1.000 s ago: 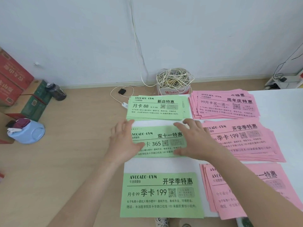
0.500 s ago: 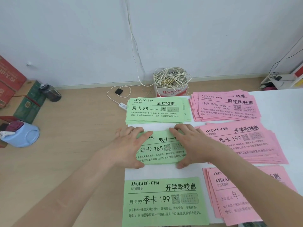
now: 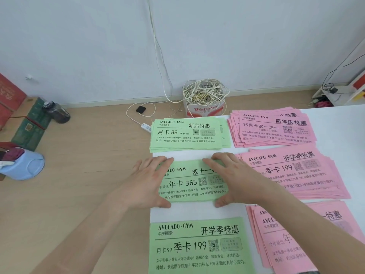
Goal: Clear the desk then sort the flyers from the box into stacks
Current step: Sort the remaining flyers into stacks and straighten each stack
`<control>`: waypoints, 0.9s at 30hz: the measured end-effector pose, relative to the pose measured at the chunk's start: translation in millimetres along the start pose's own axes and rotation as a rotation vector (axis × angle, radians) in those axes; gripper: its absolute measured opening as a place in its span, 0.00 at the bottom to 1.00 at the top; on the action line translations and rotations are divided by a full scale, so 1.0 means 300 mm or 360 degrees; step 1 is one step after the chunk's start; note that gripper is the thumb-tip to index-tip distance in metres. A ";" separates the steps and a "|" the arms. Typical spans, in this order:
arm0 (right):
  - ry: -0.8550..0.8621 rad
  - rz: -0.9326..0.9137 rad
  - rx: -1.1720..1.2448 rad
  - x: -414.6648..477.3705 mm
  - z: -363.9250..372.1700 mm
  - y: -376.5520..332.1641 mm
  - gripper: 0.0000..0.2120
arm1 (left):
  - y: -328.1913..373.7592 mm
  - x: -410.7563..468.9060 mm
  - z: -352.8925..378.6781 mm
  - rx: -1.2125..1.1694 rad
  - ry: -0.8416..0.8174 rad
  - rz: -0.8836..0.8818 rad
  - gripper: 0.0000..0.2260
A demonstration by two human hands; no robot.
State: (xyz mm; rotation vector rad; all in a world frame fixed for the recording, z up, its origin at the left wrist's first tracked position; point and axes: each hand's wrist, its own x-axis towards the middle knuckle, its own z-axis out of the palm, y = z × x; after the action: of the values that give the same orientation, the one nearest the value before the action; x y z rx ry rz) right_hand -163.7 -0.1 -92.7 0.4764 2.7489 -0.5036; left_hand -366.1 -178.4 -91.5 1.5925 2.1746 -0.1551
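Head view: on the white surface (image 3: 335,123) the flyers lie sorted in two columns, green on the left and pink on the right. The middle green stack (image 3: 189,184), headed 年卡 365, sits at the centre between both hands. The left hand (image 3: 150,180) presses against its short end at 9 o'clock, the right hand (image 3: 235,178) against the end at 3 o'clock. Neither hand is clenched: the fingers are stretched nearly straight along the far edge and the thumbs lie at the near edge, bracketing the stack.

From that stack, the far green stack (image 3: 187,135) lies at 12 o'clock and the near green stack (image 3: 197,246) at 6 o'clock, both apart from it. The far pink stack (image 3: 272,127) is at 1 o'clock. The middle pink stack (image 3: 300,171) is at 3 o'clock, just beyond the right hand. The near pink stack (image 3: 286,244) is at 5 o'clock, partly under the right forearm.

On the floor, a carton of coiled cable (image 3: 205,97) stands at 12 o'clock, and a blue basin (image 3: 25,167) sits at 9 o'clock.
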 end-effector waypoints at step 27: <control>0.0438 0.0511 0.0905 0.211 -0.083 0.090 0.27 | -0.110 0.334 -0.094 -0.1723 0.0652 -0.1076 0.07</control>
State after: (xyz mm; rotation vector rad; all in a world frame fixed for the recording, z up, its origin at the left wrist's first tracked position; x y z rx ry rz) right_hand -216.5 50.0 -100.6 1.1737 2.6605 -1.2129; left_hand -429.0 -91.6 -112.6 0.2808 2.3057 1.0414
